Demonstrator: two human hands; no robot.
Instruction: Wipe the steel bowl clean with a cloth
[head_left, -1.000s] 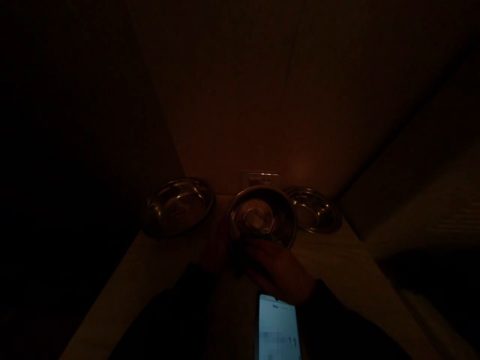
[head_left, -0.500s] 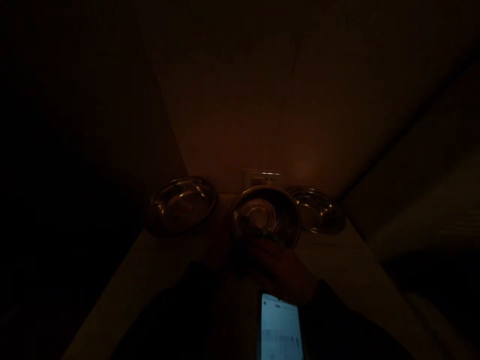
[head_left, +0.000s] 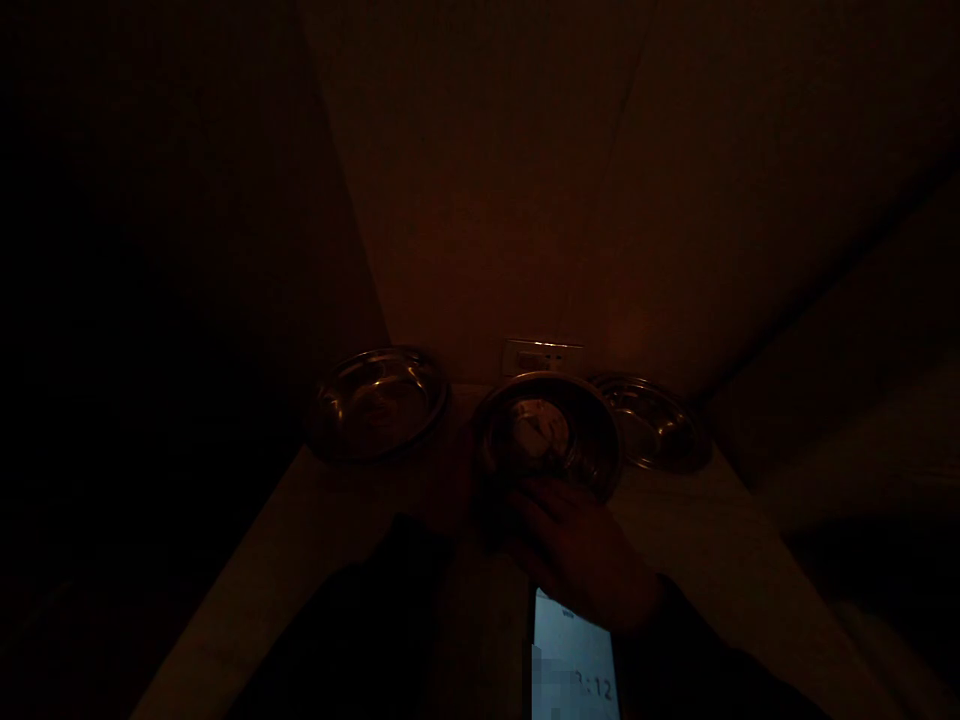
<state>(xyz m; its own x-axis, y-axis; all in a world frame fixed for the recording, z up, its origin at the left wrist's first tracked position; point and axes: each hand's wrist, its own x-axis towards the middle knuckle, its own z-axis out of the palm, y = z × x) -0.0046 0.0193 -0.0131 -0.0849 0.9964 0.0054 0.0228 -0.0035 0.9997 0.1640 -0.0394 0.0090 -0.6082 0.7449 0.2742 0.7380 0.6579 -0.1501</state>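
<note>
In dim light, a shiny metal bowl (head_left: 611,440) stands tilted toward me near the wall, with a pale round patch on its inner bottom. My right hand (head_left: 577,545) reaches over the bowl's near rim, its fingers bent close together. Whatever those fingers hold, if anything, is lost in the dark. Against the bowl's left side lies my left hand (head_left: 450,490), very dark, its fingers not distinguishable. Below my right hand a lit phone (head_left: 577,665) rests on the table, partly covered by my wrist and showing large digits.
A shallow metal dish (head_left: 379,405) sits on the left of the light table (head_left: 232,590), and another metal dish (head_left: 664,430) stands on the right, partly behind the bowl. A wall socket plate (head_left: 541,355) is just behind the bowl. Dark walls enclose the table's back.
The whole view has shifted, so everything appears slightly further right. The phone screen now shows larger digits and is a little dimmer. Both hands stay at the bowl.
</note>
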